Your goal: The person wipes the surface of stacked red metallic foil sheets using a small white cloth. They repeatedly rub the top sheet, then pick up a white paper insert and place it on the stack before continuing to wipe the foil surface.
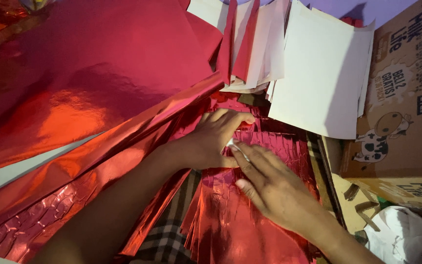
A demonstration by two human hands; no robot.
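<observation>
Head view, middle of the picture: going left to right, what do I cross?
Large red foil sheet → left hand → right hand → white paper sheets → cardboard box.

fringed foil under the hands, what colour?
Shiny metallic red. The fringed foil shows in the head view, beneath the left hand and right hand.

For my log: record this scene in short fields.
left hand: fingers curled on the fringed red foil, a small white bit at its fingertips
right hand: flat on the foil
big foil sheet: upper left, glossy
white cards: stacked, top
cardboard box: right
checked cloth: below
</observation>
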